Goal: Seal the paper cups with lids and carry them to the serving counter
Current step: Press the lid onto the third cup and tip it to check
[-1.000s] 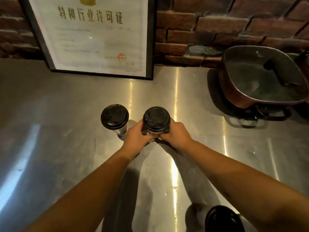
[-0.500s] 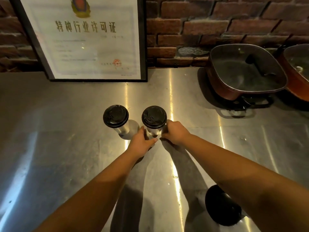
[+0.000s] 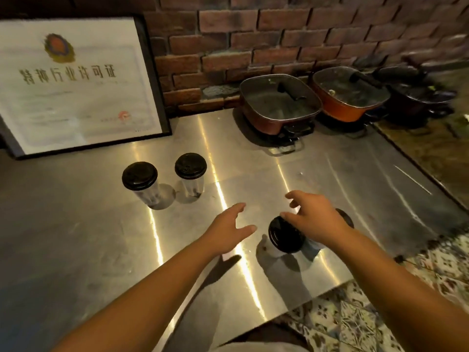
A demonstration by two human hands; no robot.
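My left hand [image 3: 229, 231] is at centre frame, fingers spread and loose, thumb apart, holding nothing, above the steel counter [image 3: 88, 245]. My right hand [image 3: 313, 219] is just right of centre, fingers spread and slightly bent, holding nothing. It sits over the near lidded cup [image 3: 285, 238], thumb tip at or just above the far edge of its black lid; can't tell if it touches. This cup stands upright, lower centre-right of frame, near the counter's front edge. A second dark round shape [image 3: 345, 218] pokes out from behind my right hand, mostly hidden; can't tell what it is.

Two more lidded cups stand left of centre, well apart from both hands. Left cup [image 3: 140, 182] and right cup [image 3: 190, 172] are just beside each other, not touching, both upright, both with black lids on. Cup walls look pale or see-through; blurred.

Upper left: framed certificate [image 3: 73, 82] with Chinese characters, leaning against the brick wall [image 3: 253, 34], bottom edge on the counter. Upper right: square brown pan with glass lid [image 3: 279, 102] on a small stand, then an orange pan with lid [image 3: 350, 97] just beside it to the right, and darker pots [image 3: 418, 97] further right, blurred. Lower right of frame: patterned floor tiles [image 3: 355, 313] past the counter corner. Bottom centre: a bit of my clothing [image 3: 261, 339].
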